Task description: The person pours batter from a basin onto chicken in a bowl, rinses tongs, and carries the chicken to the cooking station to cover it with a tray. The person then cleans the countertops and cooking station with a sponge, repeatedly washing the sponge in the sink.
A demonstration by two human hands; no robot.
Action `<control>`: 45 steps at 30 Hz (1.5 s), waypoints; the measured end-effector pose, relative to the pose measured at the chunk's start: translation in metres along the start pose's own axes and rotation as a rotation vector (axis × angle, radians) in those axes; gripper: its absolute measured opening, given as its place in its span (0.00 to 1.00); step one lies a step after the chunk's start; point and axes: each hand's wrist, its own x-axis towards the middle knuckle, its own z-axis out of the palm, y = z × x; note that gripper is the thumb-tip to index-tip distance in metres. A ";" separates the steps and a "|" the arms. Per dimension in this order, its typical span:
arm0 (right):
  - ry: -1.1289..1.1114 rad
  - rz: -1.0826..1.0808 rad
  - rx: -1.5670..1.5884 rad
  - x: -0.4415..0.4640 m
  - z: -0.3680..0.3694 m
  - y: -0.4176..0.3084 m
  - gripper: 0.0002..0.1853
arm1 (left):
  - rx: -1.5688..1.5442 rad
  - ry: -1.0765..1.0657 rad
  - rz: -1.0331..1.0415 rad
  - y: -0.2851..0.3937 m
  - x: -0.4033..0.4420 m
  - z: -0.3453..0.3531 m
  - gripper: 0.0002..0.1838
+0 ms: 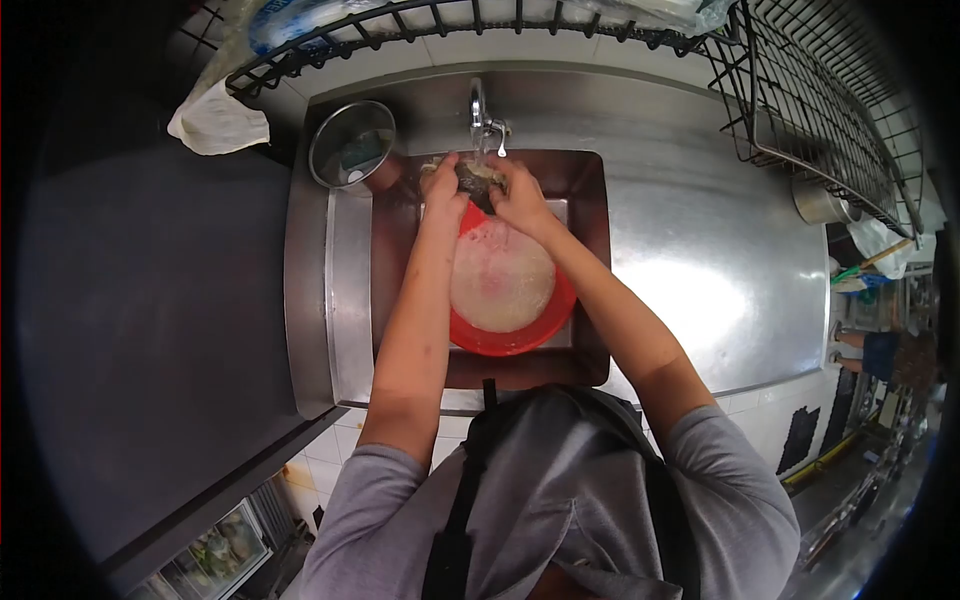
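Under the running faucet, both hands hold a dark, wet item that I cannot make out clearly. My left hand grips its left side, fingers closed round it. On the other side my right hand has its fingers closed on the same item. Water falls onto it. Below the hands, a red basin of cloudy, foamy water sits inside the metal sink.
A round metal container stands at the sink's back left corner. Black wire racks hang above the steel counter. A dark surface lies to the left. Another person stands far right.
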 end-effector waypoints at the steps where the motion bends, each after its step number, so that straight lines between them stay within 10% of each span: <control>1: 0.095 -0.197 -0.106 -0.009 0.001 0.000 0.29 | 0.013 0.020 0.068 0.001 -0.012 0.012 0.10; 5: 0.214 -0.285 -0.377 -0.012 0.016 0.002 0.35 | -0.086 -0.051 0.172 -0.021 -0.020 0.035 0.05; 9: -0.283 0.332 -0.413 0.014 -0.010 -0.024 0.34 | -0.105 -0.065 0.205 -0.016 -0.047 0.046 0.08; 12: -0.300 0.166 -0.316 0.012 -0.008 -0.009 0.29 | -0.188 0.028 0.099 0.001 -0.035 0.030 0.11; 15: 0.275 -0.565 -0.315 -0.010 0.004 -0.011 0.30 | -0.330 0.147 0.022 -0.002 -0.014 0.012 0.13; 21: 0.046 -0.001 -0.542 -0.015 0.022 0.016 0.20 | -0.278 0.075 0.115 -0.034 -0.073 0.022 0.16; 33: -0.109 0.072 0.092 -0.107 0.044 0.012 0.14 | -0.150 0.007 0.019 -0.040 -0.123 -0.037 0.29; 45: -0.501 0.744 1.104 -0.161 -0.020 0.038 0.11 | -0.147 -0.390 -0.335 -0.056 -0.175 -0.007 0.21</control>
